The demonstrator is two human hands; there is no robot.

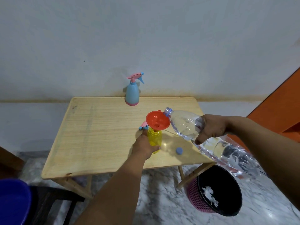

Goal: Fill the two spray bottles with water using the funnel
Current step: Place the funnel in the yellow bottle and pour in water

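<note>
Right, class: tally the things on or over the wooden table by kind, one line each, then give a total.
Spray bottles: 2, the blue spray bottle and the yellow spray bottle
Funnels: 1, the red funnel
Water bottles: 1, the clear water bottle
Bottle caps: 1, the blue cap
Detached spray heads: 1, the pink spray head
Total: 6

Two bare forearms, no sleeves anywhere along their visible length. No watch, bracelet or band at either wrist. No gloves on the hands: left hand (pixel 145 147) at about 7 o'clock from frame centre, right hand (pixel 211 129) at about 4 o'clock. No rings to be made out on the fingers that show. Nails short where visible near the right thumb tip; finer detail too blurred to tell.
</note>
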